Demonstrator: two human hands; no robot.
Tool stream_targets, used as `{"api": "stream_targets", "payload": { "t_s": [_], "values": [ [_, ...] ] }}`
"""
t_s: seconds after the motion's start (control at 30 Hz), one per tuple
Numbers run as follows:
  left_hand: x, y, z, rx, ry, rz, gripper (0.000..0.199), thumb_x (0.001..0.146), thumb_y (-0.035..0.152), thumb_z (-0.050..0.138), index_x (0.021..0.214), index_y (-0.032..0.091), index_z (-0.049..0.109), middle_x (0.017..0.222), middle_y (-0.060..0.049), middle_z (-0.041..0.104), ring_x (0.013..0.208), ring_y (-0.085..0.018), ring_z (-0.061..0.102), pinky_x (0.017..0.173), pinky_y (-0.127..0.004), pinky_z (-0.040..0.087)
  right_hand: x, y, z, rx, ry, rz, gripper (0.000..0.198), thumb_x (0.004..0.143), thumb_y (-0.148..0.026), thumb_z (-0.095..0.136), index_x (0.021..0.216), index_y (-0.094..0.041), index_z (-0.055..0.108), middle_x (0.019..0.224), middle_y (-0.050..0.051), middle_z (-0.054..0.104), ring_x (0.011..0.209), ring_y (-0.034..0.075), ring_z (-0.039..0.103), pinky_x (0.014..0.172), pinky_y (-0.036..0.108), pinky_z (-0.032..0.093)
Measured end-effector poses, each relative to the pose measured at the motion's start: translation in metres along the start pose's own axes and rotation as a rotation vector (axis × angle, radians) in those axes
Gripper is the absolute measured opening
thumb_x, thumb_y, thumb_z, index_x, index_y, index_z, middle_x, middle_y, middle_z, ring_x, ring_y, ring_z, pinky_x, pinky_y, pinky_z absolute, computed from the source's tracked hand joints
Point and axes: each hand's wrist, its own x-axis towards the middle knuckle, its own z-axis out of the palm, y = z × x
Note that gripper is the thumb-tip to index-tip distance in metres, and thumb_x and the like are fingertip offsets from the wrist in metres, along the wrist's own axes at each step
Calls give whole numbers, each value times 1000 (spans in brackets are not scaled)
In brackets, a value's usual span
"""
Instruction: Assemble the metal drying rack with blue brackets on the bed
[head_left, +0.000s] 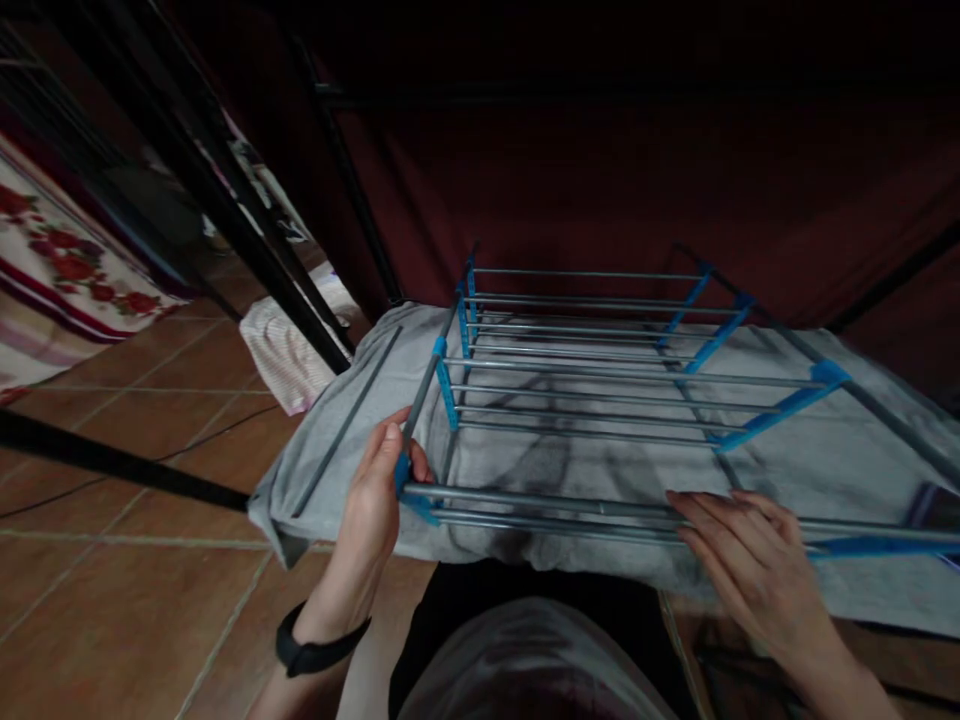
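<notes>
A rack of grey metal tubes joined by blue plastic connectors lies on a grey cloth in front of me. My left hand is closed round the side tube at its near left corner, thumb on top, right beside the blue corner connector. Over the near crossbars, toward the right, my right hand is closed with its fingers curled across the tubes. A loose grey tube lies on the cloth to the left of the rack.
The grey cloth covers a low surface against a dark red panel. Black metal bars slant at the left. Beyond them are a striped cloth, a floral fabric and the tiled floor. A dark object sits at far right.
</notes>
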Motion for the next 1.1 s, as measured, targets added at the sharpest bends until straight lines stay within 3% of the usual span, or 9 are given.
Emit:
{"api": "stream_targets", "payload": {
  "t_s": [0.33, 0.6, 0.83, 1.0, 1.1],
  "values": [
    [-4, 1, 0, -16, -2, 8, 62, 90, 63, 54, 132, 17, 54, 55, 6, 51, 52, -14, 48, 55, -26, 39, -7, 8, 5, 41, -29, -3, 44, 100, -17, 49, 143, -28, 54, 107, 5, 72, 91, 19, 64, 84, 36, 42],
    [-4, 4, 0, -97, -37, -41, 64, 91, 65, 52, 130, 15, 53, 57, 4, 52, 54, -15, 50, 55, -26, 40, -5, 6, 5, 55, -3, -12, 47, 100, -17, 54, 146, -28, 51, 109, 5, 72, 93, 20, 65, 88, 37, 43],
    [-2, 7, -1, -124, -114, -105, 61, 92, 66, 48, 120, 13, 60, 57, 4, 50, 52, -14, 47, 51, -25, 39, -2, 3, 3, 31, -1, -41, 43, 100, -19, 52, 143, -24, 52, 119, 8, 70, 106, 23, 65, 101, 43, 42],
    [0, 4, -4, -90, -126, -102, 57, 91, 61, 52, 121, 14, 60, 56, 4, 50, 53, -13, 47, 52, -24, 40, -15, 16, -11, -50, 89, 79, 46, 97, -19, 57, 142, -27, 53, 122, 10, 68, 108, 25, 65, 101, 43, 45],
    [4, 3, -6, -65, -123, -100, 55, 93, 58, 52, 124, 14, 61, 55, 4, 49, 52, -13, 44, 50, -23, 38, -29, 36, -28, -183, 196, 248, 45, 93, -17, 63, 137, -23, 60, 120, 13, 68, 109, 28, 65, 96, 42, 47]
  ]
}}
